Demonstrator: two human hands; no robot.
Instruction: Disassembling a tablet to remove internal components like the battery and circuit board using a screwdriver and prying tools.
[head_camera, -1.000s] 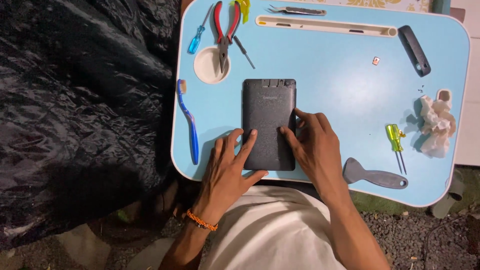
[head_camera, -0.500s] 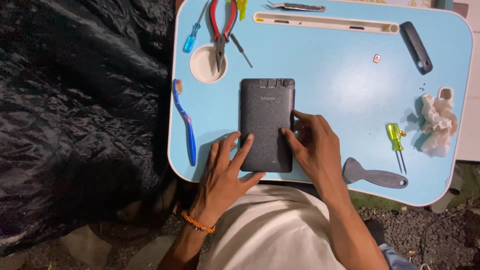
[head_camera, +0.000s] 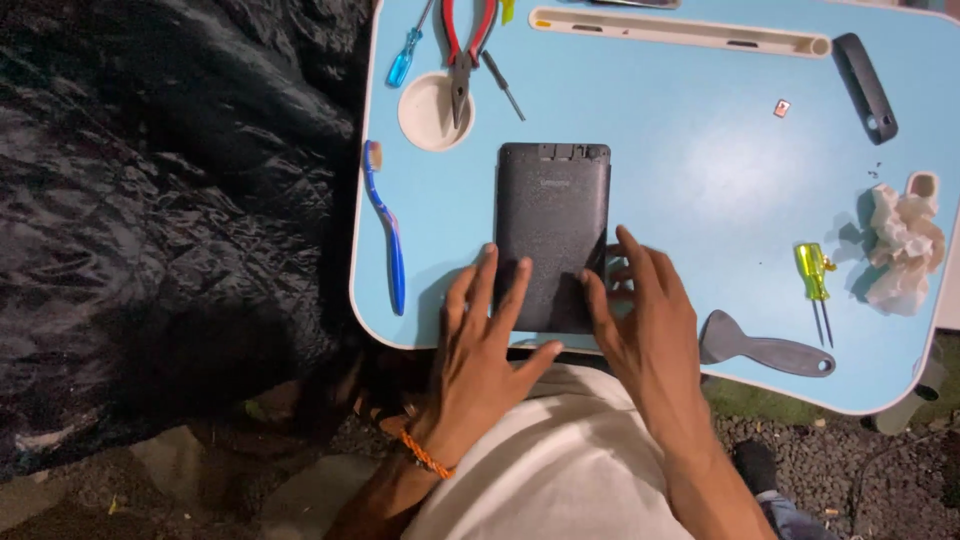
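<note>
At the far left a black quilted sheet (head_camera: 170, 200) lies beside the light blue table (head_camera: 700, 170). Near the table's left edge rests a blue toothbrush (head_camera: 385, 228), lying lengthwise. Above it sits a blue-handled screwdriver (head_camera: 405, 60), and next to that a round cup hollow (head_camera: 432, 112) sunk into the tabletop; the nose of the red-handled pliers (head_camera: 465, 50) lies across its rim, and otherwise the hollow looks bare. A thin dark screwdriver bit (head_camera: 503, 88) lies just beside the pliers.

The left hand (head_camera: 485, 340) lies flat with its fingers spread, the fingertips (head_camera: 522, 270) pressing on the lower left corner of the dark tablet (head_camera: 553, 215). The tablet lies back side up near the middle of the table, close to the front edge. The right hand (head_camera: 650, 330) is also open, fingers loosely apart, resting on the tablet's lower right corner and edge. Neither hand grips anything.

Along the top runs a long cream slot (head_camera: 680, 32), and I cannot tell what is in it. Further right lie a grey scraper (head_camera: 765, 350), a yellow-green screwdriver (head_camera: 815, 280), a dark bar-shaped tool (head_camera: 865, 85) and, at the right edge, a crumpled white tissue (head_camera: 900, 250).
</note>
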